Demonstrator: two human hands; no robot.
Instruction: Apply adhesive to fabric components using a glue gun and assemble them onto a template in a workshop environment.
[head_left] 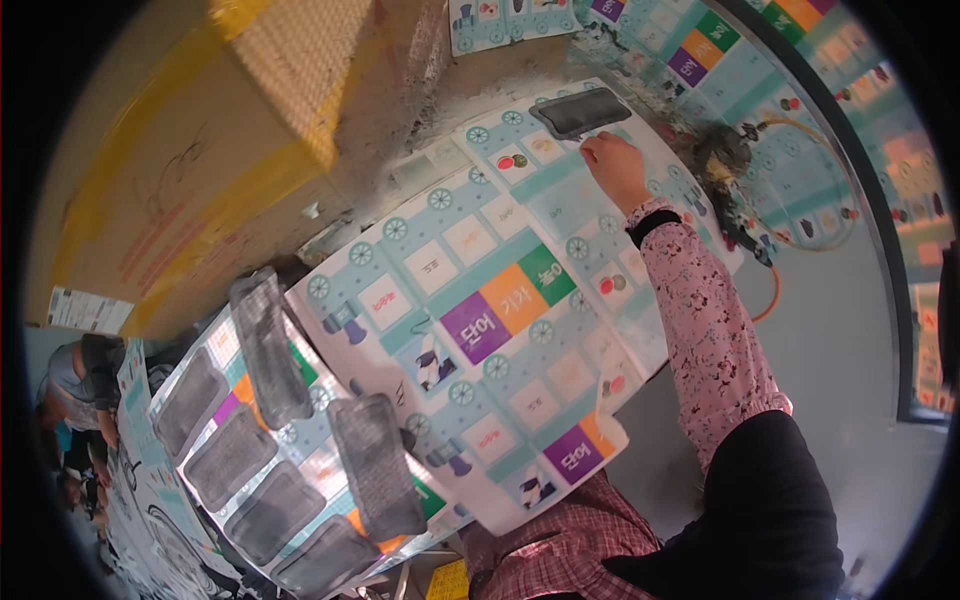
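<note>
My right hand (615,167), in a pink floral sleeve with a black cuff band, reaches to the far end of a large printed sheet (560,215). Its fingers are drawn together in a pinch, right at the near edge of a dark grey rounded slab (582,113). What lies between the fingertips is too small to make out. Pale teal wheels, small pictures and purple, orange and green blocks cover the sheet. My left hand does not show.
More dark grey slabs (232,455) lie on a stack of printed sheets at the lower left. A taped cardboard box (190,170) stands at the upper left. On the right are a dark-framed panel (885,220) and an orange cord (770,295). Another person (80,385) is at far left.
</note>
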